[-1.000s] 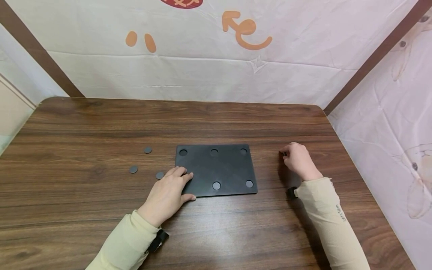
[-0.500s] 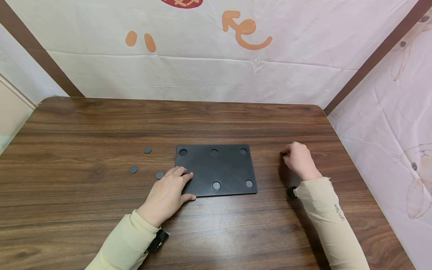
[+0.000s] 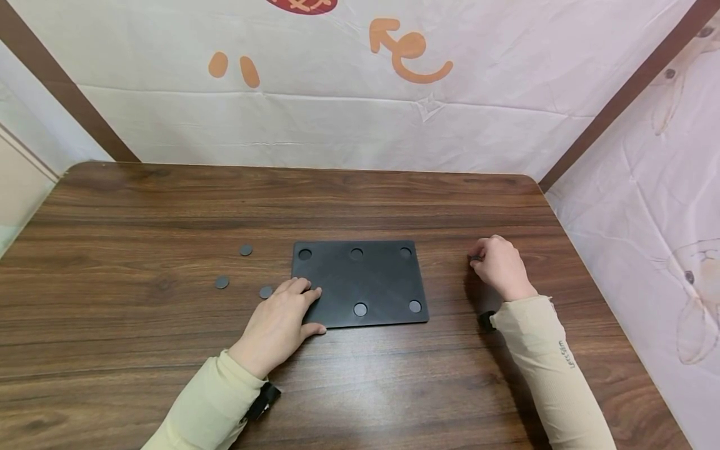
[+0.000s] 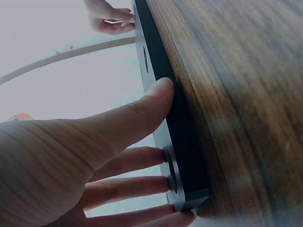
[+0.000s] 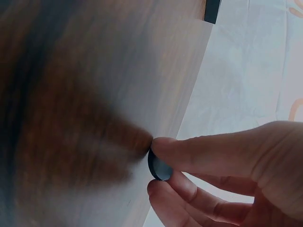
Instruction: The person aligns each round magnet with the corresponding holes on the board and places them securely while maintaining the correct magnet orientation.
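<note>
The right hand [image 3: 499, 270] has a thin, round, dark disc [image 5: 162, 169] pinched in its grip over the wood-grained worktop [image 3: 365, 400], right of a smooth, black, rectangular plate [image 3: 368, 281] whose left end bears the left hand [image 3: 279, 325], grip released, three flat grey discs [image 3: 222, 282] lying farther left.

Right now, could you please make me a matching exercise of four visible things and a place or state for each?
1. Left hand
2. Right hand
3. Black recessed board
4. Three loose grey discs

A. On the table, left of the board
B. Pinching a dark disc
C. Resting on the board's left end
D. Two near-side recesses filled by inset discs

Pairs: 1-C; 2-B; 3-D; 4-A
</note>
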Motion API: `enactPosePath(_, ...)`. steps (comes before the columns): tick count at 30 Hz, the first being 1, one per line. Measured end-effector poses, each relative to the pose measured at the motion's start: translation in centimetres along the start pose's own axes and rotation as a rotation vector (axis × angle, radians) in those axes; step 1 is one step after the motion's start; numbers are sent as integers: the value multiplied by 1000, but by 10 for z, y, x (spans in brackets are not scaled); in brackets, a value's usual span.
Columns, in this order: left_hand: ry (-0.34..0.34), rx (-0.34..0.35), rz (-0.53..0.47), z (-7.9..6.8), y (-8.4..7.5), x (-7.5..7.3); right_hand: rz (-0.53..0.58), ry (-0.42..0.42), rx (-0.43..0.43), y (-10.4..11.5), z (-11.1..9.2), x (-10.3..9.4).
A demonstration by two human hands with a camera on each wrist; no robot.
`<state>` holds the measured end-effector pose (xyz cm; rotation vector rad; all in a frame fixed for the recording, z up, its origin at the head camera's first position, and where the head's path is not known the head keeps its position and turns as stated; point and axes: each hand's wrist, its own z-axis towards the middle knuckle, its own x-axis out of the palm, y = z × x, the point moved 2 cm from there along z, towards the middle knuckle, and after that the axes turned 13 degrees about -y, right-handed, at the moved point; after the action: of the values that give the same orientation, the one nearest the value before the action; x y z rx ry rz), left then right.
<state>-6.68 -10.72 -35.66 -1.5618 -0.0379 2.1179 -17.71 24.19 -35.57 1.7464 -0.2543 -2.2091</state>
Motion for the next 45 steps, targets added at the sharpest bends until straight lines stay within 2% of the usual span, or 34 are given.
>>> enactPosePath(9, 8, -7, -3, 0, -1, -2, 28, 11, 5, 0, 2, 1)
enactPosePath(16, 4, -6, -5, -1, -1, -2, 1, 33, 39, -1, 1, 2)
enactPosePath(28, 7, -7, -2, 0, 0, -1, 2, 44, 38, 5, 2, 3)
enactPosePath(45, -5, -3, 2, -1, -1, -2, 29, 5, 7, 21, 7, 7)
